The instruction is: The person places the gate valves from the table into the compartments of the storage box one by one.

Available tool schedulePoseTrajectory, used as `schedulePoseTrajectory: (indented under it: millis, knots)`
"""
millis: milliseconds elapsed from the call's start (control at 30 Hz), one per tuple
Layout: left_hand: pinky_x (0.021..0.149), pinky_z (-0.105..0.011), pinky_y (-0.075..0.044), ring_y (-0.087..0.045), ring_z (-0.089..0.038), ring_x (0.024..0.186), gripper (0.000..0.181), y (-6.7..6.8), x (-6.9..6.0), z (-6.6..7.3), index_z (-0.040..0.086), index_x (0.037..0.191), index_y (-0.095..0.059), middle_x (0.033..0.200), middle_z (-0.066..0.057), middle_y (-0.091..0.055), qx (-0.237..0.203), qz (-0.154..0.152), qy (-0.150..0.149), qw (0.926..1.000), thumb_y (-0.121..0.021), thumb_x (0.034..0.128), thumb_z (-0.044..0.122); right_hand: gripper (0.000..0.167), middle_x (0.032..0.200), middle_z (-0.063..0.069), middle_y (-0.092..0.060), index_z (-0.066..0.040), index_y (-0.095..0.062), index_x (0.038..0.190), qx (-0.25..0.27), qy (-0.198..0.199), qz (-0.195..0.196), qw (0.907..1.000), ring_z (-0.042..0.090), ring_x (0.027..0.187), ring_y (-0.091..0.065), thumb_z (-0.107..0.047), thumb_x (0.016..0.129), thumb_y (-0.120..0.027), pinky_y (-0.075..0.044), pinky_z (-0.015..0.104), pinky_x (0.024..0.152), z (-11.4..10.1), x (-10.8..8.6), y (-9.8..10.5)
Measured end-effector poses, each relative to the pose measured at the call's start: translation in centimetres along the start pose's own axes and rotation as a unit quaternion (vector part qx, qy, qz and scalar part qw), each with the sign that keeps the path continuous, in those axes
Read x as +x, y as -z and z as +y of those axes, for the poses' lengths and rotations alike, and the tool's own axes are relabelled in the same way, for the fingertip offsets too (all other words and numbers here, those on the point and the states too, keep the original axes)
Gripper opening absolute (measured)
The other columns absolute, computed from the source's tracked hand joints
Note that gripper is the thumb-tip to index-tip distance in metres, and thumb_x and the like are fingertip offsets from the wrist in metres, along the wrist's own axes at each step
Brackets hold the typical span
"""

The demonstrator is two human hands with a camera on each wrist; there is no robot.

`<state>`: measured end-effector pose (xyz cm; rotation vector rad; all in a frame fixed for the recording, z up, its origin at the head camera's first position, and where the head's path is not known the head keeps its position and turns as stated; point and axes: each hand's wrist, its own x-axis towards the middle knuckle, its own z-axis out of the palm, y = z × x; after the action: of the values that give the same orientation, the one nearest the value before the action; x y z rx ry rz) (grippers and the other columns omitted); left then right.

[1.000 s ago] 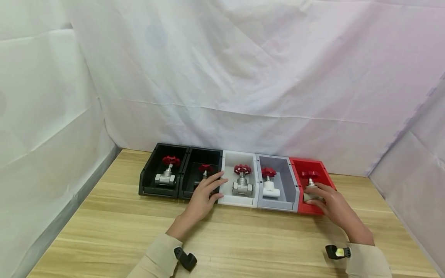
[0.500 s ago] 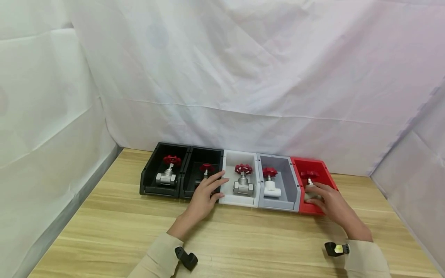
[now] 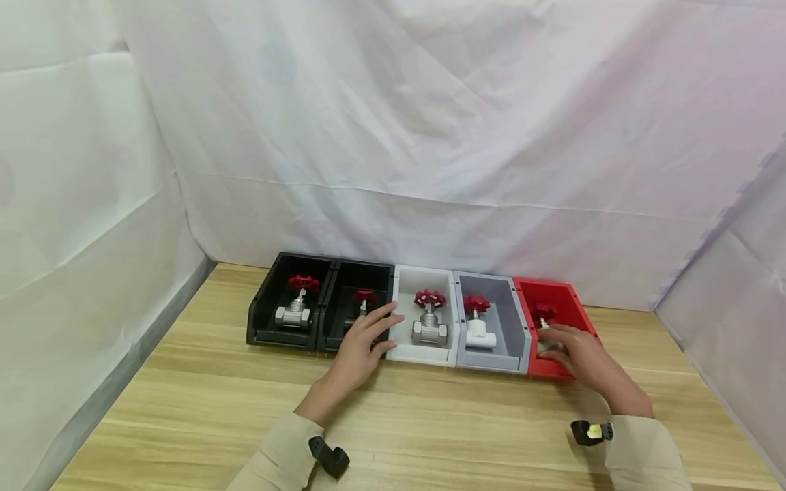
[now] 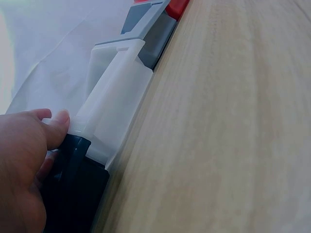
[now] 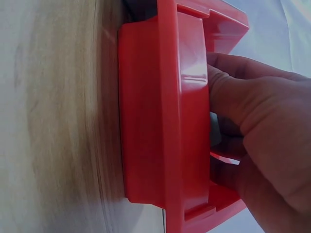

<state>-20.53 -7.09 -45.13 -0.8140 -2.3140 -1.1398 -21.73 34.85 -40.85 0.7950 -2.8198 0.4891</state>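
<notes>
At the right end of the bin row, my right hand [image 3: 580, 358] reaches into the red bin [image 5: 146, 116] and grips a valve with a red handwheel [image 3: 544, 314]. The fingers hide most of its pale body. My left hand [image 3: 359, 348] lies over the shared edge of the second black bin [image 3: 328, 331] and the white bin [image 3: 399, 351], fingers extended. In the left wrist view its thumb [image 4: 59, 125] touches the rim there. A metal valve [image 3: 429, 329] stands in the white bin. Behind the left hand, a dark valve with a red handwheel [image 3: 365, 297] is partly hidden.
A grey bin [image 3: 510, 327] holds a white plastic valve [image 3: 477, 331]. The leftmost black bin [image 3: 264, 310] holds another metal valve [image 3: 293, 314]. All bins stand side by side on the wooden table [image 3: 430, 423]. White cloth [image 3: 430, 136] hangs behind and at the sides.
In the red bin, the handwheel has shifted slightly down and to the left, and the valve looks more tilted. The right hand has moved a little forward. The left hand stays in place.
</notes>
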Motion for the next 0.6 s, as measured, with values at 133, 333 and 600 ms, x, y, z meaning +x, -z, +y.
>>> schedulePoseTrajectory:
  millis: [133, 333, 600]
  knots:
    - [0.102, -0.062, -0.027, -0.044, -0.024, 0.128, 0.053, -0.01, -0.04, 0.11, 0.014, 0.132, -0.059, 0.145, -0.004, -0.044, -0.003, -0.004, 0.005, 1.0000, -0.073, 0.0820, 0.005, 0.038, 0.100, 0.004, -0.067, -0.009, -0.070, 0.108, -0.009, 0.009, -0.004, 0.9999, 0.024, 0.091, -0.062, -0.004, 0.072, -0.082, -0.054, 0.043, 0.076, 0.18, 0.13, -0.14]
    - [0.103, -0.062, -0.027, -0.044, -0.022, 0.128, 0.053, -0.05, -0.05, 0.08, 0.014, 0.132, -0.059, 0.146, -0.002, -0.043, -0.004, -0.003, 0.009, 0.9999, -0.073, 0.0817, 0.002, 0.036, 0.098, 0.002, -0.067, -0.010, -0.070, 0.107, -0.003, 0.009, -0.014, 0.9999, 0.021, 0.088, -0.061, -0.003, 0.073, -0.081, -0.054, 0.043, 0.076, 0.40, 0.30, -0.22]
    - [0.102, -0.063, -0.027, -0.044, -0.023, 0.128, 0.052, 0.06, 0.04, 0.00, 0.013, 0.131, -0.059, 0.145, -0.003, -0.043, -0.001, -0.003, 0.007, 1.0000, -0.072, 0.0824, 0.004, 0.035, 0.096, -0.002, -0.065, -0.012, -0.070, 0.106, 0.013, -0.009, -0.031, 0.9994, 0.017, 0.086, -0.059, -0.005, 0.074, -0.081, -0.054, 0.039, 0.074, 0.51, 0.66, -0.23]
